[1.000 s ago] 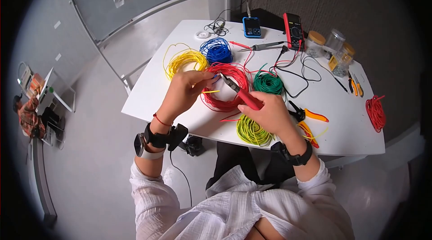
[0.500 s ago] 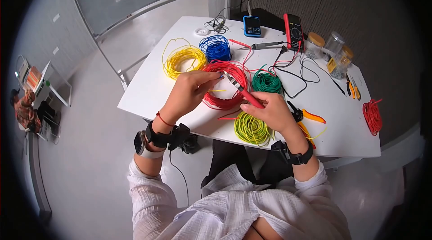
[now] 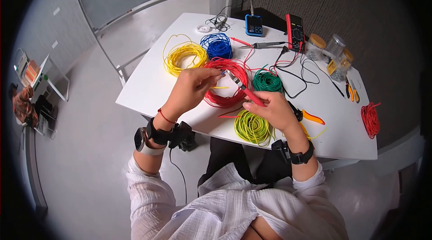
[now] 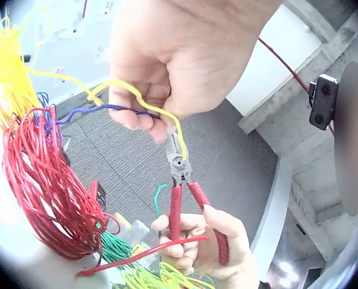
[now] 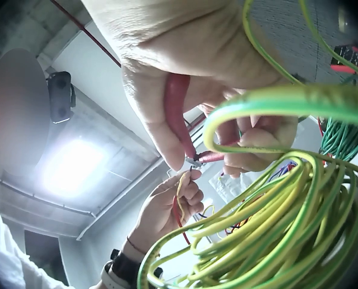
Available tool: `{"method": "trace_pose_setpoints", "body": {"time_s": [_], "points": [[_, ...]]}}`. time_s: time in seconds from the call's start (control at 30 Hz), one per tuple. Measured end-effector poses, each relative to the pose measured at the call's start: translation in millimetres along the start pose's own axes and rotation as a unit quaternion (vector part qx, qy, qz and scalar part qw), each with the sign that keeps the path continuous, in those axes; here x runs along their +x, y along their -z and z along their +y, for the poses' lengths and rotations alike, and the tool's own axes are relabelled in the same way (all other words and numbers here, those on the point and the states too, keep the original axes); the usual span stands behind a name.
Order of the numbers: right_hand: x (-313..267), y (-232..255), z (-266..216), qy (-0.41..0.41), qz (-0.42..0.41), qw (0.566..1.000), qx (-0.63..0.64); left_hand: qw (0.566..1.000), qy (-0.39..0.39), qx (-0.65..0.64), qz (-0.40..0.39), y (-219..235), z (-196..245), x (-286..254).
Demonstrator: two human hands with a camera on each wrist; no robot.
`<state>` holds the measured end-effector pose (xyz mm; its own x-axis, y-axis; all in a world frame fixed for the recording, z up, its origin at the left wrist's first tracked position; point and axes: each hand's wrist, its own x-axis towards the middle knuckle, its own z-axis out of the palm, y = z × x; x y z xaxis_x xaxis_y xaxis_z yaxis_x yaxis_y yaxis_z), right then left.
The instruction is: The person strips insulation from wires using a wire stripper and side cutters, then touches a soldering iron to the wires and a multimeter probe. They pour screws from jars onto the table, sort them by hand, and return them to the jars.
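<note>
Thumb and fingertips of the left hand (image 3: 191, 89) pinch a thin blue wire (image 4: 83, 110) above the red wire coil (image 3: 216, 100). Red-handled pliers (image 3: 253, 96) are in the right hand (image 3: 274, 111), their metal tips close to the left fingertips. In the left wrist view the plier handles stand spread, and a yellow wire (image 4: 137, 93) crosses in front of the left hand (image 4: 191, 60) and the tool's head. Whether the jaws touch the blue wire cannot be told. A yellow-green coil (image 3: 252, 127) lies below the right hand.
Yellow (image 3: 173, 62), blue (image 3: 218, 46) and green coils (image 3: 266, 81) lie on the white table (image 3: 148, 89). Farther back are a blue meter (image 3: 254, 25), a red multimeter (image 3: 295, 33), a soldering iron (image 3: 270, 45) and jars (image 3: 315, 47). Orange-handled tools (image 3: 313, 117) lie beyond the right wrist.
The head view has shifted slightly. Both hands keep their grips and stay near each other; the plier tips sit a little farther right in the picture than a second ago.
</note>
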<state>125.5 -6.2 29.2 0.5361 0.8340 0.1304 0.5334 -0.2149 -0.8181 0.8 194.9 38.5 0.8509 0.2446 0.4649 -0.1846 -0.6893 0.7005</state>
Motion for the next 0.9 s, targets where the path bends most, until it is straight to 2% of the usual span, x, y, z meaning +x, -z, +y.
{"method": "trace_pose_setpoints", "body": {"time_s": [0.23,0.63,0.8,0.9], "points": [[0.0,-0.6,1.5,0.008,-0.003,1.000,-0.008,1.000,0.007,-0.029,-0.004,-2.5,-1.0,0.1],[-0.4,-1.2,3.2,-0.001,-0.006,1.000,0.010,1.000,-0.010,-0.004,-0.005,-2.8,-1.3,0.0],[-1.4,-1.0,0.4,-0.007,-0.010,1.000,0.001,0.999,-0.044,-0.002,0.002,-3.3,-3.4,-0.6],[-2.2,-1.3,-2.6,-0.009,-0.007,1.000,0.006,0.999,-0.033,-0.010,-0.004,-2.5,-1.1,-0.6]]}}
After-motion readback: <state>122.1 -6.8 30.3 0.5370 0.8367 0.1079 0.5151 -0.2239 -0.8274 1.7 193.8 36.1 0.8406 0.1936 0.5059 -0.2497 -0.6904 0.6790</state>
